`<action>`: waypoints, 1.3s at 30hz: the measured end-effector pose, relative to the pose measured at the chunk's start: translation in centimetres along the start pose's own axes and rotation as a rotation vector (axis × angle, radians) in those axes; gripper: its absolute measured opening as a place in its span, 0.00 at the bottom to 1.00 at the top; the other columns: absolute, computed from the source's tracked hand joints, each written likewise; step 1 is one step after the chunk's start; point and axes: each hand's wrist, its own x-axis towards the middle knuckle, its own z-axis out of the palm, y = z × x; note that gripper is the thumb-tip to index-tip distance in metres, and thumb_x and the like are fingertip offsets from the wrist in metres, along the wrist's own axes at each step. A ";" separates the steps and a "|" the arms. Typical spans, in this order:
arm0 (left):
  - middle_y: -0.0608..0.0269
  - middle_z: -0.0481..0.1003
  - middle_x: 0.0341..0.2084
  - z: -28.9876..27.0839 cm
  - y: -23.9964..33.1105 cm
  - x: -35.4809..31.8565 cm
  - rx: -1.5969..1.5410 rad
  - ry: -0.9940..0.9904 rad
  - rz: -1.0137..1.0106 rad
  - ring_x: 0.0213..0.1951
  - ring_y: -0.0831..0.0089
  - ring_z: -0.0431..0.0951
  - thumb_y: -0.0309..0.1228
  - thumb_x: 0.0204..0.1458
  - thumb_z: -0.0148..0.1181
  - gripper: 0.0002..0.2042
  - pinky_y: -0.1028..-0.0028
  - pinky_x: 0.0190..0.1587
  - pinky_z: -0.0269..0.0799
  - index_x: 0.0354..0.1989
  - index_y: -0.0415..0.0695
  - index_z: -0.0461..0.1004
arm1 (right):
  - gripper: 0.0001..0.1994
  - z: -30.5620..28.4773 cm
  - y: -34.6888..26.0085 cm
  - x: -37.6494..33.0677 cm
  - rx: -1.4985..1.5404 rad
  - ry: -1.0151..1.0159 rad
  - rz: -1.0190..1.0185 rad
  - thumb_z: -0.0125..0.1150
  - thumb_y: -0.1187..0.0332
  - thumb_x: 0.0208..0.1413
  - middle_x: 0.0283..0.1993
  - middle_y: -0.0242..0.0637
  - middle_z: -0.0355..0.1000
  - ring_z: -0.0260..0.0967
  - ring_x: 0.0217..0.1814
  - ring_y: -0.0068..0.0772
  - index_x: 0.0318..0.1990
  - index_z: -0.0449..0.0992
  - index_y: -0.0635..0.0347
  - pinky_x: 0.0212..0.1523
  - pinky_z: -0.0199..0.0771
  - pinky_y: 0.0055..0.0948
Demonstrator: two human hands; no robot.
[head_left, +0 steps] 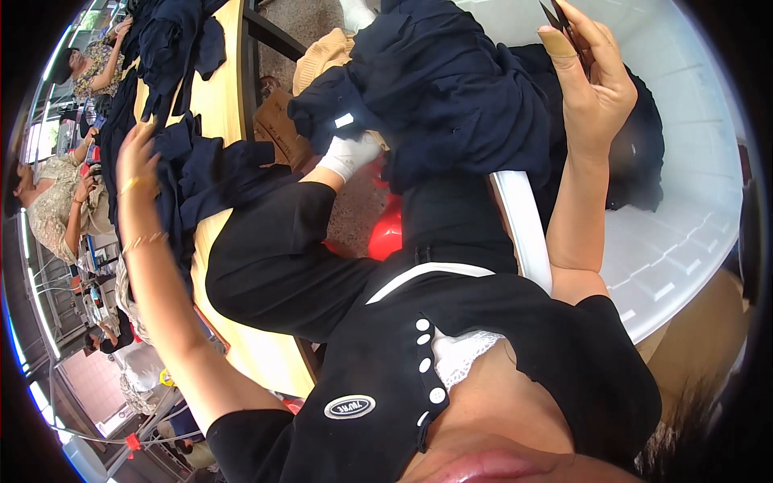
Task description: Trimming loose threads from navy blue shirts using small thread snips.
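Note:
My right hand [594, 84] is raised at the upper right over a white plastic tub [684, 201], shut on a small pair of dark thread snips [557, 16]; the thumb has a tan plaster on it. A heap of navy garments [435, 88] lies across my lap and the tub's rim, to the left of that hand. My left hand [137, 157], with gold bracelets at the wrist, reaches out at the left, fingers spread against navy cloth [209, 173] that lies on a wooden table [221, 88].
More navy cloth [165, 40] is piled farther along the table. A red stool [388, 229] and my white-socked foot [350, 153] show below the heap. Other seated people [56, 201] work at the far left. A brown paper bag [278, 121] sits on the floor.

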 end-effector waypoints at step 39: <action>0.62 0.73 0.24 25.4 3.2 -25.8 -0.534 -0.237 0.717 0.27 0.77 0.72 0.25 0.54 0.58 0.04 0.78 0.31 0.68 0.30 0.36 0.74 | 0.07 4.8 -11.6 1.3 -1.105 -0.246 0.503 0.66 0.76 0.50 0.28 0.30 0.71 0.61 0.27 0.16 0.36 0.79 0.70 0.30 0.57 0.16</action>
